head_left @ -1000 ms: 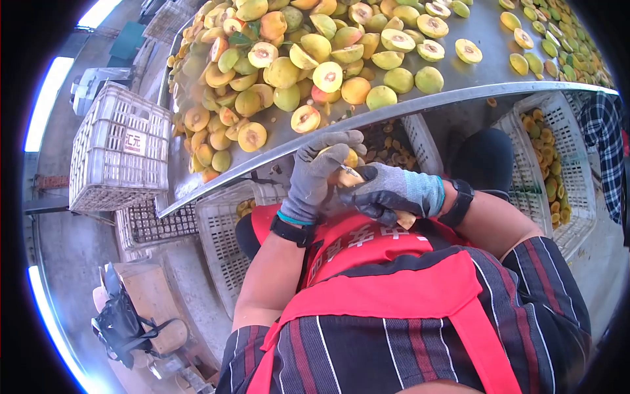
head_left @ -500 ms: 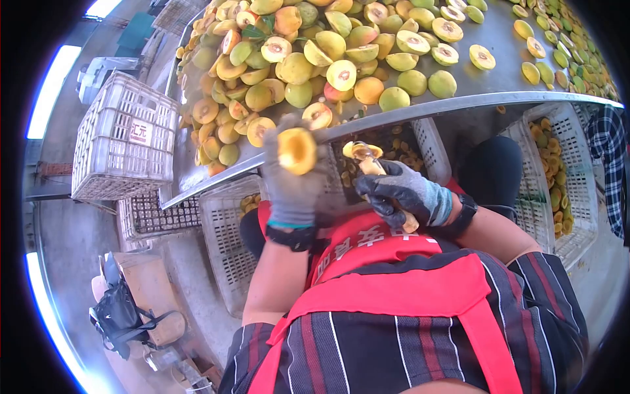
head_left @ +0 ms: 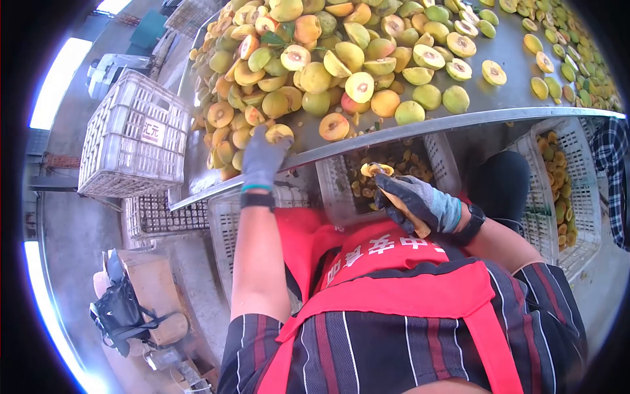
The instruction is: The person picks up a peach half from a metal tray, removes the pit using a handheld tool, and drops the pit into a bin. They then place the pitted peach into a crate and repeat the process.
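My left hand (head_left: 264, 156), in a grey glove, reaches over the table's edge to the near side of the fruit pile. Its fingers close around a peach half (head_left: 279, 133) with its cut side partly showing. My right hand (head_left: 412, 202), in a grey and black glove, grips a wooden-handled pitting tool (head_left: 404, 200) in front of the red apron. Yellow fruit flesh (head_left: 377, 170) sits at the tool's tip and partly hides its metal end. Halved peaches (head_left: 335, 127), many with stones inside, are heaped on the metal table (head_left: 479, 98).
Below the table edge, a crate (head_left: 335, 187) holds fruit pieces. Another white crate (head_left: 226, 226) stands beside it at left, and one with fruit (head_left: 584, 190) at right. A labelled white crate (head_left: 134, 141) stands left of the table. A checked sleeve (head_left: 610, 177) shows at far right.
My left hand has moved up and left to the pile. The hollowed peach half it held is gone from it, and it now has another half. My right hand keeps the tool, slightly lower.
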`<control>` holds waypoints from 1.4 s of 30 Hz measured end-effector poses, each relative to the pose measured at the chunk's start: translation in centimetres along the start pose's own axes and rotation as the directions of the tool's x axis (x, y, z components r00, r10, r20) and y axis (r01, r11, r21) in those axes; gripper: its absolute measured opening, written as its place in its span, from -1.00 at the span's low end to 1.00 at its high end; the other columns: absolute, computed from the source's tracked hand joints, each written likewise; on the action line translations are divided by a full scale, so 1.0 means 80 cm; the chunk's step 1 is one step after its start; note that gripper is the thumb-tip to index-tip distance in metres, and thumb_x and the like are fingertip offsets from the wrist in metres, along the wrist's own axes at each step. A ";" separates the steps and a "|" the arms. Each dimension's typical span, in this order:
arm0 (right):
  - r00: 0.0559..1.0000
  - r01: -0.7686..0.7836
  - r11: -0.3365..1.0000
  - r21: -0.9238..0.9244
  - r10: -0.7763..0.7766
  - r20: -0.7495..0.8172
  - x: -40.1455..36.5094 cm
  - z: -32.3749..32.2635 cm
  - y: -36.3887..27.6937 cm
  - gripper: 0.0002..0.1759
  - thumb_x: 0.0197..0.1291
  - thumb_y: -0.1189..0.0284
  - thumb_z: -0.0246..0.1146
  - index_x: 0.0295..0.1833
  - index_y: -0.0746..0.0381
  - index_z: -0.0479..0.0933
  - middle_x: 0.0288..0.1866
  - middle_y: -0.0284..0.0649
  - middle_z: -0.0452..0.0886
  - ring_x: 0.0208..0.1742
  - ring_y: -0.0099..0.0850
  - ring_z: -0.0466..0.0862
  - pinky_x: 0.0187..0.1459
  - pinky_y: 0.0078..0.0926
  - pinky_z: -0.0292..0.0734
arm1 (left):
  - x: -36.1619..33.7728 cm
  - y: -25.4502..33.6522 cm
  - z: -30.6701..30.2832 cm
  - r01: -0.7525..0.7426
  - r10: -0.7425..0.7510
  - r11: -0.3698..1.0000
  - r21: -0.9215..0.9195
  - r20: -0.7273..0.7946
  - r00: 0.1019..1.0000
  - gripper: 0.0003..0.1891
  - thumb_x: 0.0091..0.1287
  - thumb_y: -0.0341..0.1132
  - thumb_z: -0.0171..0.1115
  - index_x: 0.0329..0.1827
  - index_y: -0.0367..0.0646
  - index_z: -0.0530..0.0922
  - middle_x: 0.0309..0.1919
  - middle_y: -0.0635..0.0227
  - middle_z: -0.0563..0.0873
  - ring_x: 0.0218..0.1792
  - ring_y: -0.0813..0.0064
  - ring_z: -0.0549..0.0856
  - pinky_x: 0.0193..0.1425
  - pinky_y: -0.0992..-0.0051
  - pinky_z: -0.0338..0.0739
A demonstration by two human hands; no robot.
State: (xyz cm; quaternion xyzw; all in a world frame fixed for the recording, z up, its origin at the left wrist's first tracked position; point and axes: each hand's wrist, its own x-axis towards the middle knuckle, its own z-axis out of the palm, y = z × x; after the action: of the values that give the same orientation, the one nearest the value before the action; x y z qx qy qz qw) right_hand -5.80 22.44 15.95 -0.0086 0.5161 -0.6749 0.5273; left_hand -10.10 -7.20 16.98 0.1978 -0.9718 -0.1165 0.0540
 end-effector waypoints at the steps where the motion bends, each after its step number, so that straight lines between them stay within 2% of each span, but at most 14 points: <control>1: 1.000 -0.002 1.000 -0.018 0.002 -0.018 -0.001 0.001 -0.002 -0.44 0.27 -0.08 -0.02 -0.26 0.27 0.46 -0.70 -0.38 0.35 -0.79 -0.62 0.34 -0.75 -0.65 0.22 | 0.007 0.005 0.014 -0.050 0.051 0.995 -0.083 0.013 0.999 -0.47 0.04 -0.17 0.37 0.05 -0.27 0.48 -0.15 0.03 0.64 -0.10 0.22 0.63 -0.01 0.42 0.48; 6: 0.991 0.051 0.990 -0.131 -0.066 -0.116 0.011 0.003 -0.007 -0.52 0.26 0.01 0.06 -0.27 0.27 0.46 -0.68 -0.35 0.39 -0.79 -0.59 0.38 -0.75 -0.64 0.28 | 0.000 0.033 0.030 -0.035 0.054 0.807 -0.590 0.014 0.998 -0.63 0.04 -0.33 0.36 -0.10 -0.28 0.52 -0.32 0.22 0.65 -0.22 0.42 0.64 -0.17 0.53 0.55; 9: 0.972 0.221 0.960 -0.170 -0.231 -0.041 0.010 0.010 -0.025 -0.54 0.25 0.05 0.09 -0.28 0.29 0.45 -0.68 -0.33 0.41 -0.79 -0.57 0.40 -0.77 -0.66 0.30 | -0.053 0.064 0.023 0.019 0.098 0.274 -0.962 0.048 0.994 -0.70 0.11 -0.39 0.24 -0.09 -0.27 0.49 -0.27 0.24 0.64 -0.25 0.48 0.63 -0.17 0.51 0.56; 10: 0.972 0.222 0.961 -0.166 -0.232 -0.042 0.011 0.014 -0.030 -0.54 0.25 0.05 0.09 -0.28 0.29 0.45 -0.68 -0.33 0.41 -0.79 -0.57 0.40 -0.77 -0.66 0.30 | -0.078 0.079 0.019 0.121 0.186 0.016 -0.993 0.122 0.975 -0.67 0.14 -0.36 0.20 -0.03 -0.26 0.48 -0.22 0.23 0.63 -0.22 0.43 0.63 -0.16 0.48 0.57; 11: 0.967 0.237 0.950 -0.203 -0.251 -0.046 0.013 0.016 -0.034 -0.54 0.24 0.05 0.10 -0.28 0.30 0.45 -0.68 -0.33 0.41 -0.79 -0.57 0.40 -0.77 -0.66 0.31 | -0.096 0.093 0.015 0.122 0.186 0.017 -0.992 0.123 0.975 -0.67 0.14 -0.36 0.20 -0.03 -0.26 0.48 -0.22 0.23 0.63 -0.22 0.43 0.63 -0.16 0.48 0.57; 13: 0.970 0.226 0.947 -0.228 -0.240 -0.036 0.015 0.015 -0.035 -0.55 0.25 0.07 0.10 -0.23 0.30 0.44 -0.64 -0.32 0.43 -0.76 -0.58 0.43 -0.75 -0.66 0.34 | -0.121 0.110 0.010 0.427 0.128 -0.327 -0.843 0.408 0.904 -0.62 0.26 -0.15 0.15 0.04 -0.20 0.43 -0.19 0.32 0.61 -0.33 0.49 0.63 -0.32 0.58 0.57; 16: 0.981 0.186 0.948 -0.258 -0.192 0.000 0.011 0.020 -0.025 -0.53 0.21 -0.02 0.12 -0.25 0.24 0.42 -0.66 -0.33 0.41 -0.74 -0.58 0.41 -0.71 -0.64 0.37 | -0.131 0.092 0.022 0.591 0.441 -0.425 -0.685 0.414 0.796 -0.51 0.29 0.03 0.06 0.10 -0.15 0.42 -0.14 0.32 0.60 -0.24 0.44 0.63 -0.23 0.56 0.57; 20: 0.958 0.249 0.937 -0.244 -0.275 -0.078 0.008 0.021 -0.009 -0.54 0.23 0.01 0.11 -0.19 0.25 0.40 -0.60 -0.31 0.44 -0.75 -0.57 0.41 -0.73 -0.62 0.38 | -0.138 0.103 0.031 0.293 0.227 -0.274 -0.916 0.234 0.945 -0.43 0.31 0.12 -0.01 0.19 -0.13 0.36 -0.13 0.24 0.60 -0.12 0.39 0.60 -0.02 0.42 0.52; 29: 0.948 0.230 0.905 -0.357 -0.292 -0.129 0.011 0.030 -0.008 -0.58 0.27 0.10 0.07 -0.14 0.30 0.37 -0.59 -0.20 0.48 -0.73 -0.47 0.49 -0.73 -0.54 0.41 | -0.137 0.100 0.038 -0.256 0.330 0.176 -0.951 -0.187 0.925 -0.50 0.39 0.02 -0.08 0.19 -0.21 0.34 -0.06 0.17 0.58 -0.03 0.41 0.56 0.11 0.39 0.44; 36: 0.970 0.191 0.904 -0.382 -0.233 -0.068 0.013 0.035 -0.010 -0.61 0.24 0.15 0.09 -0.13 0.31 0.38 -0.58 -0.15 0.50 -0.73 -0.38 0.53 -0.72 -0.44 0.44 | -0.135 0.110 0.041 -0.293 0.274 0.131 -0.947 -0.249 0.929 -0.56 0.40 -0.07 -0.05 0.09 -0.29 0.40 -0.10 0.13 0.61 -0.09 0.41 0.59 0.06 0.46 0.46; 38: 0.428 0.524 0.063 -0.849 -0.881 0.199 0.030 0.026 0.007 -0.64 0.22 0.17 0.08 -0.18 0.30 0.40 -0.61 -0.17 0.49 -0.76 -0.39 0.50 -0.74 -0.43 0.44 | -0.130 0.108 0.032 -0.073 0.350 0.170 -0.983 -0.009 0.937 -0.58 0.40 -0.08 -0.05 0.02 -0.32 0.45 -0.23 0.13 0.66 -0.18 0.40 0.63 -0.01 0.47 0.50; 40: 0.558 0.487 0.170 -0.857 -0.815 0.156 0.017 0.026 -0.002 -0.68 0.19 0.22 0.09 -0.19 0.29 0.45 -0.53 -0.09 0.55 -0.64 -0.21 0.58 -0.57 -0.30 0.53 | -0.123 0.104 0.028 0.147 0.362 0.033 -0.989 0.149 0.920 -0.69 0.36 -0.20 0.06 -0.07 -0.31 0.51 -0.17 0.25 0.63 -0.23 0.52 0.62 -0.08 0.51 0.51; 41: 0.881 0.339 0.594 -0.729 -0.473 0.024 0.003 0.034 -0.024 -0.69 0.18 0.23 0.09 -0.19 0.29 0.45 -0.52 -0.08 0.55 -0.60 -0.20 0.59 -0.53 -0.29 0.54 | -0.121 0.103 0.027 0.194 0.417 0.028 -0.981 0.188 0.889 -0.68 0.35 -0.19 0.07 -0.08 -0.32 0.52 -0.18 0.26 0.63 -0.25 0.51 0.63 -0.10 0.51 0.52; 42: 1.000 0.006 0.852 -0.524 0.003 0.017 -0.006 0.038 -0.038 -0.70 0.17 0.24 0.10 -0.19 0.28 0.46 -0.50 -0.07 0.56 -0.57 -0.18 0.60 -0.49 -0.28 0.55 | -0.120 0.100 0.026 0.244 0.467 0.024 -0.970 0.226 0.855 -0.68 0.33 -0.19 0.09 -0.10 -0.32 0.53 -0.20 0.26 0.64 -0.27 0.51 0.64 -0.12 0.51 0.53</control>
State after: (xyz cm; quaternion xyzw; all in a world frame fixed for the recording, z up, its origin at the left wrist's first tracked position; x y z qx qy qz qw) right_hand -6.04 20.39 19.80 -0.1582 0.6759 -0.5091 0.5089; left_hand -4.63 4.20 16.36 -0.0164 -0.5987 -0.7981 -0.0659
